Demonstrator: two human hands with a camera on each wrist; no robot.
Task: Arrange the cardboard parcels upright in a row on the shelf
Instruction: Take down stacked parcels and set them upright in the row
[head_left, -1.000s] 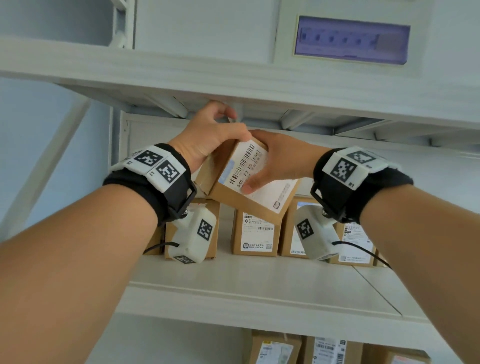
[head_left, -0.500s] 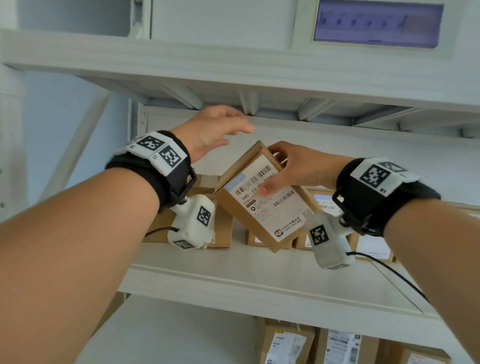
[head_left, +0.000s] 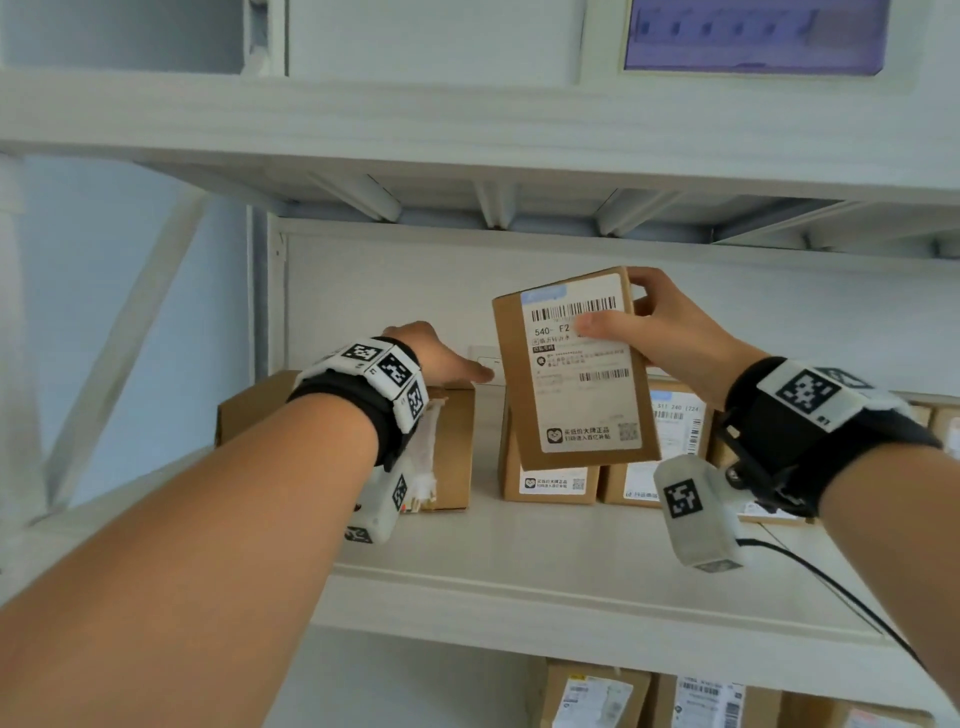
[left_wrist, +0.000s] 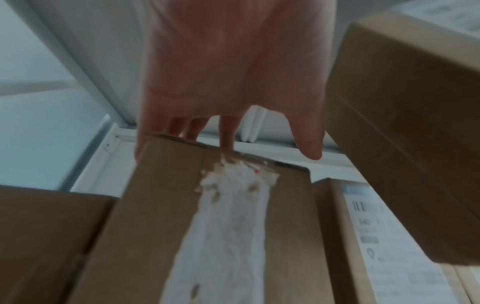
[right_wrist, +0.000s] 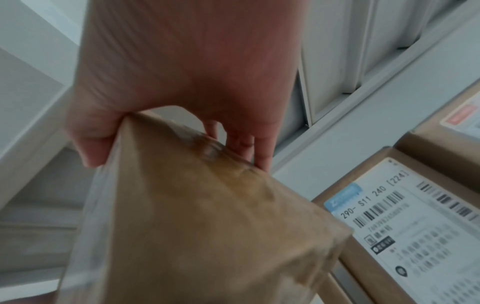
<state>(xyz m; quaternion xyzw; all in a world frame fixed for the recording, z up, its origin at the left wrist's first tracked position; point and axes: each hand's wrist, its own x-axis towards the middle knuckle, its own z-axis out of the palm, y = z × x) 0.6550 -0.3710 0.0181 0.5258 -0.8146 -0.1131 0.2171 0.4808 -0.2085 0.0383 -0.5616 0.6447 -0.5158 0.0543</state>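
The left hand (head_left: 439, 353) is half hidden behind its wristband in the head view; the wrist view shows its fingers (left_wrist: 227, 133) straight and loosely spread, reaching over the far top edge of a brown parcel with a torn white label (left_wrist: 221, 226). The right hand (head_left: 670, 332) grips a flat cardboard parcel (head_left: 574, 369) upright in the air, thumb across its barcode label and fingers curled behind, above the row of standing parcels (head_left: 550, 478) on the smooth white shelf (head_left: 519, 566). Both wrist views are blurred, and more parcels below are cut off.
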